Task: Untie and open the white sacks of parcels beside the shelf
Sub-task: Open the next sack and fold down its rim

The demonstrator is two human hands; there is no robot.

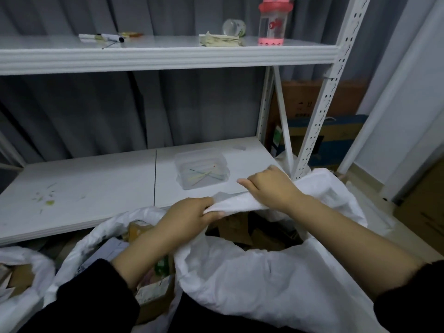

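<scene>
Right sack (252,280) rim: we pinch it in left hand (192,213) and right hand (271,188) | mouth open, parcels (240,228) showing | neighbour sack (79,251) open too

A white metal shelf unit with perforated uprights (319,111) stands before grey pleated curtains (96,111). A white wall (422,104) lies to the right, above a tan floor (360,176). Lighting is dim and even.

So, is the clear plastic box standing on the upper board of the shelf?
No, the clear plastic box sits on the lower board, while the upper board carries the pink bottle.
</scene>
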